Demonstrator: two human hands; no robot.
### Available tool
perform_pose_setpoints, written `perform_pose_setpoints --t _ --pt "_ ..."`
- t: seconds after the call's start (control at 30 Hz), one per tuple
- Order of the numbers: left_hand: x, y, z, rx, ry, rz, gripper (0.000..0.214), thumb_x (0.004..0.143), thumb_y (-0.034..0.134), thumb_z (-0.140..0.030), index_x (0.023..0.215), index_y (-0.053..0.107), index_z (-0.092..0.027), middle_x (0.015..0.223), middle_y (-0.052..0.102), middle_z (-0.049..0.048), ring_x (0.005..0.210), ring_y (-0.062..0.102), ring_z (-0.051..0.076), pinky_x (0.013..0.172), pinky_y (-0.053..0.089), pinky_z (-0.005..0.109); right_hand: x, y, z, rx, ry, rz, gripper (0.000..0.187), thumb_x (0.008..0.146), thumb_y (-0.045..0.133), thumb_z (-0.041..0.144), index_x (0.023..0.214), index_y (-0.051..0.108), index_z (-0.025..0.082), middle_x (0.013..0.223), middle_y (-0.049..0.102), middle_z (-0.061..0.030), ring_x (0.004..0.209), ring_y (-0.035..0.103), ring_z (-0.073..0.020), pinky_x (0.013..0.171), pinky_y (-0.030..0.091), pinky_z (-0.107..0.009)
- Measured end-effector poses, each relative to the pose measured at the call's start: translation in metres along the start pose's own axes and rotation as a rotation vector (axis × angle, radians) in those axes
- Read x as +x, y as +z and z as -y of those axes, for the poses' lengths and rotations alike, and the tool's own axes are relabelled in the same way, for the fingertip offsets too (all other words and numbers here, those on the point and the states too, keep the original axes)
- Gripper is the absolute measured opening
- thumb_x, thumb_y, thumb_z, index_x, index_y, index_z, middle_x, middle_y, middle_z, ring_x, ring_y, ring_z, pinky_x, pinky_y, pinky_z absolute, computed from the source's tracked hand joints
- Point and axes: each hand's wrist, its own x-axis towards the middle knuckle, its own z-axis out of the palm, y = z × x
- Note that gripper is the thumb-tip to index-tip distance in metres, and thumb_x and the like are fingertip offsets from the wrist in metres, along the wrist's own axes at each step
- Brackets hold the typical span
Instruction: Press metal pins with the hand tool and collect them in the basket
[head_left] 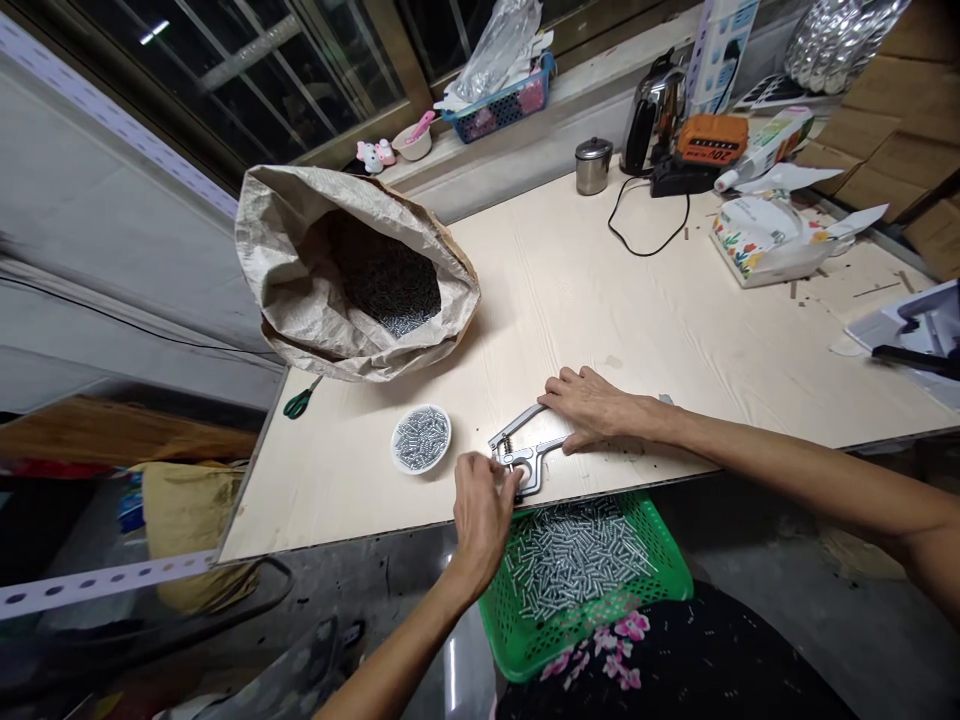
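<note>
Right hand point(589, 405) is wrapped on the 2 handles of a metal hand tool point(531, 472), fingers over the upper handle, thumb side at the lower; handles stand apart, spring visible between them. Left hand point(482, 510) has fingers curled at the tool's other end; can't tell if it's gripping the tool or a small part, fingertips hide it. Tool is at the near edge of the pale wood surface point(555, 270). White bowl point(421, 440) of small metal pins sits just left of the tool. Green basket point(517, 645), also loaded with metal pins, is below the near edge, by the person's lap. Big open sack point(379, 362) with more small metal pieces stands at back left, green-handled scissors point(300, 402) near its base. Far right: lidded metal pot point(593, 168), kettle point(651, 115), orange battery pack point(712, 138), tissue pack point(772, 235).
</note>
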Motion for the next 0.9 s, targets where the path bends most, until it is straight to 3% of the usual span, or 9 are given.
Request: perform_pose_setpoints --t 0.07,0.13,0.23,0.47,0.57,0.67,0.8,0.83,0.9 --pt "0.01 0.005 -0.01 0.087 0.214 -0.018 0.034 0.082 0.06 -0.038 0.108 0.056 -0.016 0.12 0.055 0.014 0.11 0.052 0.029 0.086 0.048 0.043 -0.001 0.0 0.001 0.019 0.006 -0.004 0.059 0.061 0.079 0.053 0.102 0.057 0.016 0.105 0.055 -0.0111 0.093 0.044 -0.0269 0.072 0.036 -0.035" --pt "0.026 0.011 -0.019 0.134 0.397 0.062 0.051 0.081 0.063 -0.034 0.126 0.045 -0.016 0.135 0.047 0.0154 0.124 0.042 0.032 0.097 0.042 0.048 -0.002 0.0 0.0 0.054 0.012 0.004 0.064 0.059 0.081 0.051 0.105 0.056 0.015 0.106 0.054 -0.012 0.095 0.044 -0.0271 0.073 0.038 -0.036" --pt "0.049 0.018 -0.025 0.184 0.513 0.216 0.058 0.084 0.061 -0.031 0.135 0.036 -0.017 0.134 0.048 0.0143 0.12 0.045 0.029 0.097 0.043 0.047 -0.006 -0.001 -0.003 0.132 0.02 0.026 0.063 0.058 0.083 0.044 0.106 0.055 0.014 0.104 0.054 -0.0111 0.096 0.045 -0.0259 0.077 0.041 -0.035" --pt "0.053 0.019 -0.031 0.25 0.486 0.24 0.022 0.093 0.047 -0.026 0.111 0.056 -0.017 0.103 0.061 0.0077 0.096 0.051 0.022 0.083 0.047 0.038 -0.012 0.007 0.004 0.151 0.002 -0.023 0.003 0.087 0.057 0.02 0.085 0.058 0.017 0.089 0.058 -0.0079 0.086 0.049 -0.0205 0.074 0.041 -0.032" --pt "0.049 0.023 -0.032 0.276 0.494 0.222 0.02 0.095 0.042 -0.025 0.101 0.06 -0.017 0.094 0.063 0.0069 0.09 0.052 0.021 0.082 0.048 0.037 -0.012 0.013 0.01 0.153 0.041 -0.043 0.016 0.092 0.046 0.017 0.08 0.057 0.018 0.084 0.058 -0.0066 0.081 0.049 -0.0187 0.071 0.041 -0.031" --pt "0.041 0.029 -0.029 0.265 0.474 0.172 0.02 0.094 0.043 -0.023 0.107 0.058 -0.018 0.107 0.063 0.0091 0.101 0.054 0.023 0.086 0.049 0.041 -0.013 0.01 0.009 0.125 0.056 -0.059 0.007 0.089 0.054 0.022 0.089 0.058 0.017 0.092 0.059 -0.0078 0.087 0.05 -0.0199 0.072 0.041 -0.031" --pt "0.018 0.039 -0.023 0.204 0.475 0.048 0.031 0.093 0.041 -0.012 0.12 0.053 -0.02 0.144 0.042 0.0122 0.136 0.033 0.028 0.103 0.041 0.051 -0.015 0.006 -0.002 0.098 0.046 -0.046 0.049 0.074 0.072 0.047 0.107 0.057 0.015 0.105 0.056 -0.0122 0.093 0.048 -0.0252 0.07 0.041 -0.032" --pt "0.011 0.042 -0.022 0.187 0.483 0.033 0.033 0.092 0.04 -0.01 0.121 0.052 -0.021 0.148 0.037 0.0122 0.14 0.027 0.028 0.105 0.039 0.051 -0.013 0.007 -0.006 0.093 0.031 -0.047 0.047 0.076 0.069 0.048 0.107 0.057 0.016 0.104 0.057 -0.012 0.091 0.048 -0.0247 0.07 0.041 -0.032" --pt "0.001 0.047 -0.02 0.161 0.487 0.024 0.034 0.091 0.04 -0.007 0.121 0.052 -0.02 0.15 0.033 0.0135 0.142 0.022 0.028 0.108 0.037 0.051 -0.007 0.011 -0.012 0.07 0.014 -0.082 0.024 0.087 0.057 0.036 0.101 0.059 0.017 0.098 0.058 -0.0098 0.087 0.048 -0.0219 0.071 0.038 -0.031"
